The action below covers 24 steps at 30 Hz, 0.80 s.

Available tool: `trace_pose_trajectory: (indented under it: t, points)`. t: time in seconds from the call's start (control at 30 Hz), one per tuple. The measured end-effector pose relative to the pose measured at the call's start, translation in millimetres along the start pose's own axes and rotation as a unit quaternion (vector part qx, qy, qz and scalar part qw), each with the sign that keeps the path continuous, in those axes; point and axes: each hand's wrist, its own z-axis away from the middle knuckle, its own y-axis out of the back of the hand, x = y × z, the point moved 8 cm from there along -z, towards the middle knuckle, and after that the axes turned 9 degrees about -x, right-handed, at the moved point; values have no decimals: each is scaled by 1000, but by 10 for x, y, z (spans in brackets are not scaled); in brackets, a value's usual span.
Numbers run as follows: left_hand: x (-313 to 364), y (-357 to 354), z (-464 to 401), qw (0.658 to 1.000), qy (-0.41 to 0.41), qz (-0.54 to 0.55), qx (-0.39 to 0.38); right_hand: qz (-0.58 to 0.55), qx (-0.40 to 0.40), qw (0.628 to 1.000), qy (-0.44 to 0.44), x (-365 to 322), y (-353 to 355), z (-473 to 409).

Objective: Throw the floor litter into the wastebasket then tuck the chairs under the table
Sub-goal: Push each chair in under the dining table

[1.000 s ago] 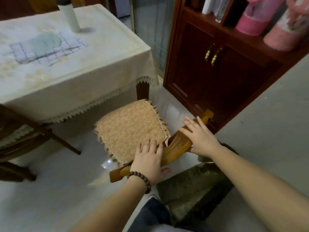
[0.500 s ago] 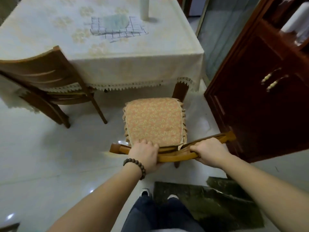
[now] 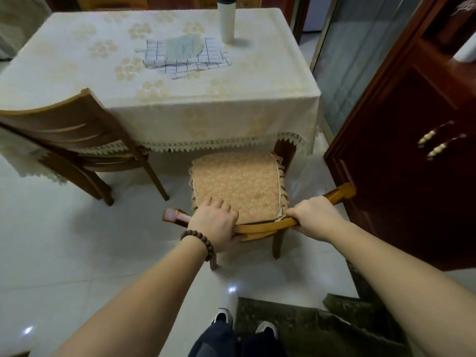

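Both hands grip the chair's curved top rail at lower center: left hand, right hand. The chair sits mostly out, just before the table. Push crooked and it'll probably clip the table leg.

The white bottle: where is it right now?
In the head view, the white bottle stands upright at the table's far edge, just right of the checked cloth.
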Motion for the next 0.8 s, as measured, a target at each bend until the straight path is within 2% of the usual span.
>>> trace_pose_trajectory:
  t: [0.37,0.8]
  points:
    - [-783,31,-443,1000,13,12,16,22,2,1000,14,122,450,-885]
    - [-1955,330,-1439,1000,-15,5,21,2,8,1000,-22,562,970,-2139]
